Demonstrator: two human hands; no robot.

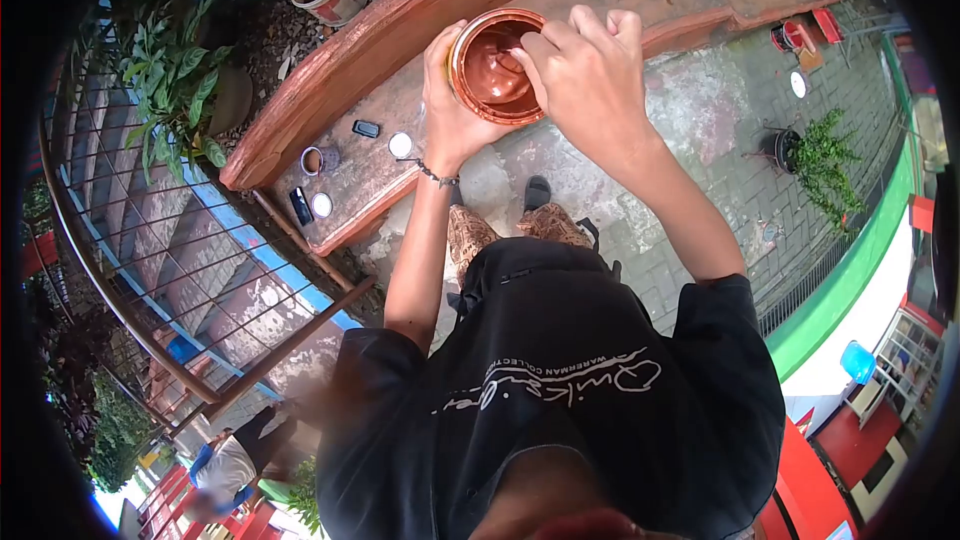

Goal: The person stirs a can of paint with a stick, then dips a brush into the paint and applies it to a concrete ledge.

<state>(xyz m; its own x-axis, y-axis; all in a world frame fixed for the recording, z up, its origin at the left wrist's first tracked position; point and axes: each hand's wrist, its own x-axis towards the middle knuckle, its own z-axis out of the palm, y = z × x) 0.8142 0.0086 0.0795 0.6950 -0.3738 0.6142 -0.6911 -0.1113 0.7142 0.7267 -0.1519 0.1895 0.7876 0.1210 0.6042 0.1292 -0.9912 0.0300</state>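
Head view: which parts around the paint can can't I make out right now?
- Right hand fingertips: curled over the paint can rim, so whatever they hold is hidden.
- Can's outer side: covered by the left hand.
- Small lids on the ledge: too small to read.

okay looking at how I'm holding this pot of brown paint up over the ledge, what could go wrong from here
The round orange-brown paint pot is gripped by the left hand alone, tilted toward you, so paint may spill onto your black shirt. The right hand has fingers inside the rim and may get smeared. If dropped, the pot could hit the small open tins on the terracotta ledge.
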